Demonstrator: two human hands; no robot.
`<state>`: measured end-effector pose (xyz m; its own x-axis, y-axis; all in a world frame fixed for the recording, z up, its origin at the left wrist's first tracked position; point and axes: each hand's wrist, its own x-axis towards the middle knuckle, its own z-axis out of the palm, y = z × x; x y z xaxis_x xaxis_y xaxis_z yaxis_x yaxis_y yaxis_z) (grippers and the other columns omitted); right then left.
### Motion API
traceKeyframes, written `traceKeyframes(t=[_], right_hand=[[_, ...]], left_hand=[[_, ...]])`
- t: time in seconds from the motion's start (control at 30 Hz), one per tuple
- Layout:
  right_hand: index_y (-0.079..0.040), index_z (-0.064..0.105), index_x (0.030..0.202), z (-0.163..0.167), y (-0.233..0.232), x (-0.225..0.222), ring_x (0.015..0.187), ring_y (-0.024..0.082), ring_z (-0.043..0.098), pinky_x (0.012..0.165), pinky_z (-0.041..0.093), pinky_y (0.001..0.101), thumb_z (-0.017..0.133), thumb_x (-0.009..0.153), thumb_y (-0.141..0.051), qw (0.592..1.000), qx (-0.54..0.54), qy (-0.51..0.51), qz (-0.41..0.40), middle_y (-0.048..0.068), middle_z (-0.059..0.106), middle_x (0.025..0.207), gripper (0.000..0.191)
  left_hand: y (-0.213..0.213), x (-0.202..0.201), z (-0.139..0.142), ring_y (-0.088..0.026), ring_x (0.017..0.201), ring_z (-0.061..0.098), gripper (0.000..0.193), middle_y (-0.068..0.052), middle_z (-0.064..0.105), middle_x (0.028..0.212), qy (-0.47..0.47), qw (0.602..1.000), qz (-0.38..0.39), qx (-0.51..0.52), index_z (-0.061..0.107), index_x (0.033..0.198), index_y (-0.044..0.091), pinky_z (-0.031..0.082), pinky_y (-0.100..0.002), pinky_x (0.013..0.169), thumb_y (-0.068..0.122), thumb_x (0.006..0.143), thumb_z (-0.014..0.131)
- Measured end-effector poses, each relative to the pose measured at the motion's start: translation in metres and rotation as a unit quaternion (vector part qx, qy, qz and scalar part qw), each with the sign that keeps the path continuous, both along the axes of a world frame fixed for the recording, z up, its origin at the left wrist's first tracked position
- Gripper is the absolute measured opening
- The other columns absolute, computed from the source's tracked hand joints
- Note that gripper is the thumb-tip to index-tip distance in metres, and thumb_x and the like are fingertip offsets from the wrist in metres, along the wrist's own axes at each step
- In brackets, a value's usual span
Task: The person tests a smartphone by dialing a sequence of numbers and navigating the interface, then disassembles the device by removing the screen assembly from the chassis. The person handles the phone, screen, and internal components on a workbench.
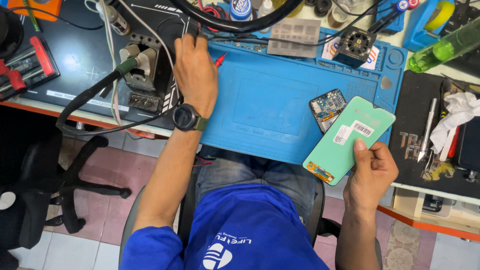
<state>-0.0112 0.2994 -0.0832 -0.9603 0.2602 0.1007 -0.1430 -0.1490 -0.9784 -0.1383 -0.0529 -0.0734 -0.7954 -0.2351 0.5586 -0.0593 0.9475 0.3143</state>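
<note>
My right hand grips a green phone screen panel by its lower right edge, tilted over the front right corner of the blue work mat. Just behind the panel an opened phone body with its circuit board showing lies on the mat. My left hand, with a dark watch on the wrist, reaches to the mat's left edge with fingers curled down beside a metal tool stand. What the fingers touch is hidden. A red probe tip lies right of this hand.
A thick black hose runs from the stand off the bench's front edge. Right of the mat lie a craft knife, a white tissue and a green bottle. A black ring lamp hangs over the back. An office chair base stands left.
</note>
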Motion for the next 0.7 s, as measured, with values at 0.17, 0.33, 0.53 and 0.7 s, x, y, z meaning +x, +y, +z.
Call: traceKeyframes(t=[0.17,0.33,0.53,0.7], right_hand=[[0.003,0.065,0.112,-0.002,-0.007,0.000,0.089,0.007,0.067,0.084,0.052,0.0217,0.068,0.107,-0.007,1.000,0.014,-0.019,0.006,0.008,0.073,0.102,0.011],[0.004,0.065,0.113,-0.005,-0.007,-0.001,0.087,0.006,0.065,0.083,0.050,0.0199,0.068,0.109,-0.006,0.999,0.030,-0.013,0.008,0.007,0.072,0.101,0.011],[0.004,0.065,0.113,-0.008,-0.003,-0.005,0.085,0.004,0.063,0.081,0.048,0.0186,0.068,0.110,-0.006,0.999,0.030,-0.013,0.007,0.006,0.072,0.098,0.010],[0.003,0.065,0.112,-0.008,-0.002,-0.009,0.084,0.003,0.062,0.079,0.048,0.0185,0.068,0.110,-0.005,1.000,0.022,-0.014,0.010,0.004,0.071,0.098,0.009]], left_hand=[[0.006,0.002,0.002,-0.038,0.103,0.062,0.026,-0.019,0.060,0.114,-0.045,0.998,0.009,0.043,0.068,0.110,-0.005,0.055,-0.049,0.082,-0.003,0.084,0.066],[0.030,0.038,0.004,-0.045,0.117,0.059,0.035,-0.032,0.052,0.139,-0.033,0.993,-0.070,0.089,0.064,0.127,-0.009,0.054,-0.049,0.095,0.004,0.095,0.064],[0.041,0.095,0.003,-0.043,0.123,0.060,0.027,-0.027,0.056,0.139,0.016,0.978,-0.131,0.163,0.066,0.124,-0.005,0.053,-0.048,0.101,0.007,0.100,0.064],[0.023,0.148,-0.007,-0.033,0.108,0.067,0.018,-0.013,0.070,0.117,0.017,0.983,-0.063,0.170,0.071,0.113,0.000,0.053,-0.045,0.094,0.004,0.096,0.067]])
